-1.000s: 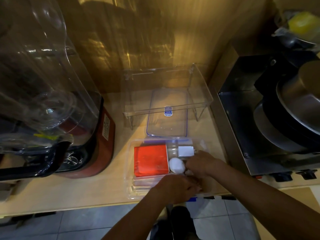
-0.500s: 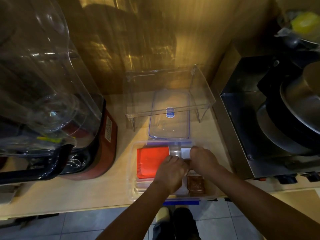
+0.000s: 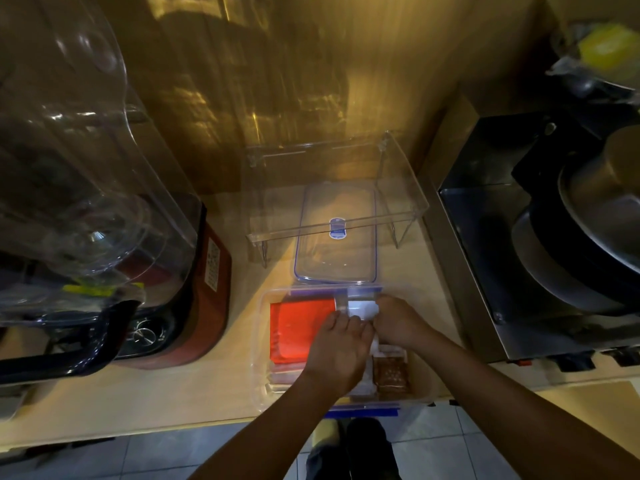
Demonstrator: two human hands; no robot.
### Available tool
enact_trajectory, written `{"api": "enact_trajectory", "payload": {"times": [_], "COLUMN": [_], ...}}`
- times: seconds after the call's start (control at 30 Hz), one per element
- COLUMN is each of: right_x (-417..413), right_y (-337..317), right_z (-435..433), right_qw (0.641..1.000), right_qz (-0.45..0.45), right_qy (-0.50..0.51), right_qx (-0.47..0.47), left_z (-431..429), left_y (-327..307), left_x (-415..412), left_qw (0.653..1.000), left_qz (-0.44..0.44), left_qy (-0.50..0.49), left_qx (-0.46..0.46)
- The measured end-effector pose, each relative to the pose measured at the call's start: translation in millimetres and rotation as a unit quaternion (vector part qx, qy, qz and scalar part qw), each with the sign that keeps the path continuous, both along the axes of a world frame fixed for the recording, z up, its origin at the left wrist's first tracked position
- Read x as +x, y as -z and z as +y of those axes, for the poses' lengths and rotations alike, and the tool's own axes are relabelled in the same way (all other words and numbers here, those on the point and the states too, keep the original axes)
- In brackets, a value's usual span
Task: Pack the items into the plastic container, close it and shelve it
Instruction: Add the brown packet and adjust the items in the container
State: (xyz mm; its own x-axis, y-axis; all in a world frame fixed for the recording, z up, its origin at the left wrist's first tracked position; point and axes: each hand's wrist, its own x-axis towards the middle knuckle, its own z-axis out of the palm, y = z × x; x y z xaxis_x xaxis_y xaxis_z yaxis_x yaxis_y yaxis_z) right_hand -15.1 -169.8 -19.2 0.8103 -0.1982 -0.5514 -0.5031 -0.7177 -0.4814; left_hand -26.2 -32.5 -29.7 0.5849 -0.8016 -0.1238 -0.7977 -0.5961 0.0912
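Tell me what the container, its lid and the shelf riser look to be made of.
Container: clear, glossy plastic; the packed items show through its walls. Lid: clear plastic with a blue rim, probably a softer seal; the counter shows through it. Shelf riser: clear rigid plastic, likely acrylic, with sharp glinting edges.

Both hands (image 3: 367,337) inside the open plastic container (image 3: 263,348), beside a red packet (image 3: 298,327).

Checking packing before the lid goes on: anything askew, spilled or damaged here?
Nothing spilled or visibly damaged. The plastic container overhangs the counter edge slightly at its near end. Its lid lies apart, partly under the clear acrylic riser. Both hands, left hand and right hand, cover the middle items, so those cannot be judged.
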Motion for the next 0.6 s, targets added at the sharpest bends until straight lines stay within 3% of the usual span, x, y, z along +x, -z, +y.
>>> {"api": "enact_trajectory", "payload": {"times": [0.13, 0.33, 0.43, 0.6], "right_x": [4, 3, -1, -10], "right_y": [1, -2, -2, 7], "right_z": [6, 2, 0, 3], "right_qw": [0.996, 0.988, 0.986, 0.982], "right_qz": [-0.023, -0.051, -0.043, -0.004], "right_qy": [0.021, 0.076, 0.072, 0.062], "right_qx": [0.085, 0.127, 0.144, 0.179], "left_z": [4, 8, 7, 4], "left_y": [-4, -6, -6, -6], "left_x": [0, 0, -2, 2], "left_qw": [1.000, 0.998, 0.994, 0.982], "left_qz": [-0.009, -0.010, -0.004, 0.074], "left_qy": [-0.021, -0.058, -0.090, -0.126], "left_qx": [-0.004, -0.012, -0.068, -0.120]}}
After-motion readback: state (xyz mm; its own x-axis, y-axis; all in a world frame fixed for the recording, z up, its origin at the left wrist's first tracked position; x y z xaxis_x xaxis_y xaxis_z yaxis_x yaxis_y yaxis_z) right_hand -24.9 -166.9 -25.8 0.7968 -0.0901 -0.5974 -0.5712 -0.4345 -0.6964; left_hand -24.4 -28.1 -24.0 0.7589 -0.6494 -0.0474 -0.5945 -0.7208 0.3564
